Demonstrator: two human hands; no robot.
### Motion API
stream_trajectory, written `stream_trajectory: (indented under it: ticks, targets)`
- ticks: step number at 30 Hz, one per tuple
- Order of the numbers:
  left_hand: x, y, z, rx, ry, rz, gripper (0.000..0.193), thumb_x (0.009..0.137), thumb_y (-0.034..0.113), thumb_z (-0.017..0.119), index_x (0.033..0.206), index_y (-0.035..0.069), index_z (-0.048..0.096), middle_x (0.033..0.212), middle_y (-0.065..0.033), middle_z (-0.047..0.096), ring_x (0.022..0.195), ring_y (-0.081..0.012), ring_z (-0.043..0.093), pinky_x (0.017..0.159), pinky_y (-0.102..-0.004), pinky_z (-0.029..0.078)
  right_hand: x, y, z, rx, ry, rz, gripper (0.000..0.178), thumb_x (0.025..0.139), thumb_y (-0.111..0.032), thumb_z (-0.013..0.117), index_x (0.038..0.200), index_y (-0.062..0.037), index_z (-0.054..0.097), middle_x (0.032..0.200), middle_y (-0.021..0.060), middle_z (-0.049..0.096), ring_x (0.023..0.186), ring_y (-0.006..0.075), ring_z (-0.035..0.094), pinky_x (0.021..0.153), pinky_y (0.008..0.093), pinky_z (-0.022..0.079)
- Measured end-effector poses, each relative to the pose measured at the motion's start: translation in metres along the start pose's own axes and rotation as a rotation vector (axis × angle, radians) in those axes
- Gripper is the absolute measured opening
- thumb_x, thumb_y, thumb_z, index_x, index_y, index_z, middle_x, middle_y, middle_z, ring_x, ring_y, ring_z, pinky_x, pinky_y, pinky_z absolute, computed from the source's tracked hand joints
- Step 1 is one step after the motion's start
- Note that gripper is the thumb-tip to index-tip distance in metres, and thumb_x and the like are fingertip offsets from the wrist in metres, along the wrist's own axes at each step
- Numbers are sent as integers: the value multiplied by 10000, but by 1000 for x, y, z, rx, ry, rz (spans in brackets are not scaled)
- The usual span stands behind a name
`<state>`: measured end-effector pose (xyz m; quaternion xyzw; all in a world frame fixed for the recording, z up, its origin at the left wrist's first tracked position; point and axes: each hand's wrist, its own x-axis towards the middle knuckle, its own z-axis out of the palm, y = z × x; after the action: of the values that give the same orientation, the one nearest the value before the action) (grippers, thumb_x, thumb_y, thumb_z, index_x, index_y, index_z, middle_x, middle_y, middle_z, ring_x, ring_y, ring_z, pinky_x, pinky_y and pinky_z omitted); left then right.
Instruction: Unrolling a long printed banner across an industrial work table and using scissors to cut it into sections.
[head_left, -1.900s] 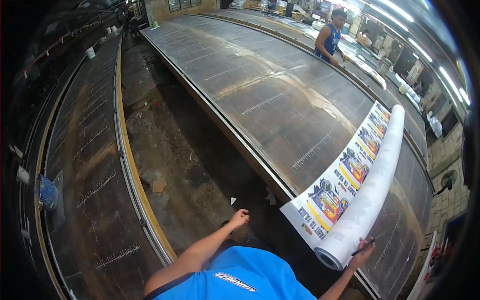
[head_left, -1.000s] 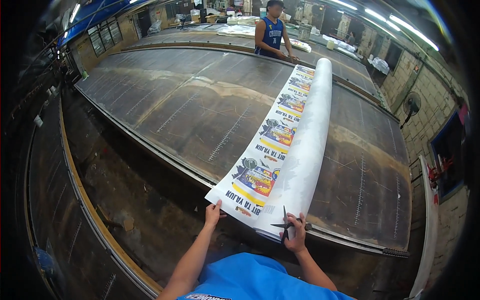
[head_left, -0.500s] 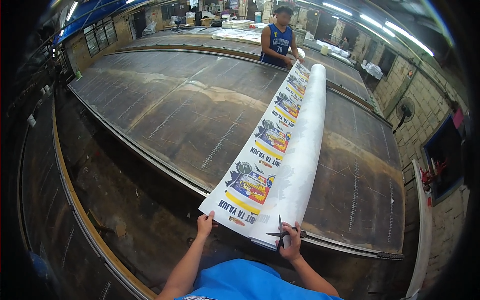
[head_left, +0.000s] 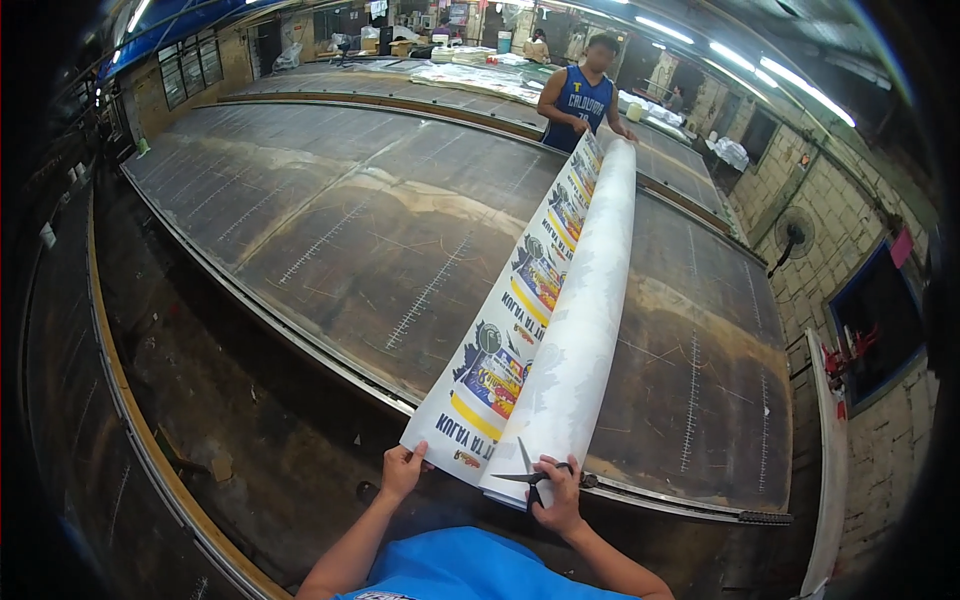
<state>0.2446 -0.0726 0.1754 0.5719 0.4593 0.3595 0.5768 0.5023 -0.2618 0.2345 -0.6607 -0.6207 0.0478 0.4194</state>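
A long white sheet printed in colour [head_left: 465,405] lies across the table, partly rolled into a thick white roll [head_left: 590,270]. My left hand [head_left: 403,472] pinches the sheet's near left corner, thumb on top. In my right hand [head_left: 558,498] is a pair of black-handled scissors [head_left: 520,474], blades spread and pointing left, beside the near end of the roll. That hand also rests against the roll's end; whether it grips it I cannot tell. At the far end, another person in a blue sleeveless jersey [head_left: 588,100] has both hands at the sheet and roll.
The sheet rests on a wide dark table [head_left: 330,230] with a metal rail along its near edge. Another long table [head_left: 115,390] curves along the left. A wall fan [head_left: 795,235] and a stone wall are at the right. White stacks [head_left: 480,75] lie on a farther table.
The roll has turned leftward over part of the printed sheet, so less print shows. My right hand with the scissors has moved left along with it. The left hand keeps its corner.
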Motion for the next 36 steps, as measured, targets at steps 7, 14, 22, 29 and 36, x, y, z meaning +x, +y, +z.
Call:
stream_trajectory:
  ticks: [7,14,22,29,36]
  targets:
    - [3,6,-9,46,-68,-17,366,983,284,623,915,-66,705,735,-92,711,632,-137,683,570,-278,544,31,-27,7,-56,-150,33,636,664,-159,741,1264,-106,536,1136,89,649,1242,260,563,1153,559,184]
    - [15,-37,-16,99,-43,-54,353,965,278,630,875,-54,711,689,-93,704,599,-139,665,563,-291,515,86,-69,52,-91,-397,28,679,770,-241,733,1379,-69,488,1202,128,632,1270,279,533,1169,608,127]
    - [-4,-81,-46,340,199,17,292,903,249,650,869,-37,694,740,-180,695,735,-250,709,668,-373,521,187,-132,210,279,-579,-182,615,847,-190,654,1410,-111,421,1039,100,678,1036,269,654,1088,609,284]
    - [-13,-20,-32,549,438,359,569,854,235,723,1306,-5,476,1298,-222,546,1201,-357,561,1006,-445,453,273,-222,322,545,-638,-426,568,801,-163,666,1330,-97,470,956,180,666,904,363,651,868,475,461]
    - [54,-17,-101,658,379,465,881,698,182,784,1432,40,320,1443,-219,359,1356,-417,339,1135,-578,250,349,-286,355,861,-602,-316,502,853,-139,671,1316,-71,491,886,153,669,794,227,683,736,359,515]
